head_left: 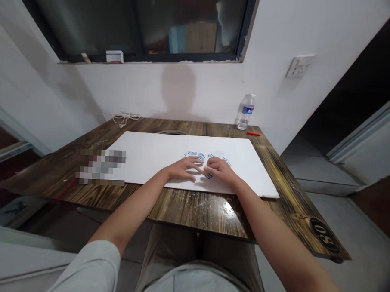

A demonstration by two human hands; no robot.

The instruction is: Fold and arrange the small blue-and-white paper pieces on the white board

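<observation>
Several small blue-edged cards (197, 155) lie spread on a white sheet (143, 154) that covers the middle of a dark wooden table (192, 208). My left hand (183, 168) rests flat on the sheet with its fingers stretched toward the cards. My right hand (220, 168) lies beside it, fingers curled down over one card (208, 176) at the fingertips. The two hands almost touch. Whether the right hand grips that card or only presses on it is unclear.
A plastic water bottle (246, 111) stands at the table's back right by the wall, a red pen (253, 133) beside it. A white cable (126, 117) lies at the back left. A blurred patch (101, 167) covers something at the sheet's left edge. Open floor lies to the right.
</observation>
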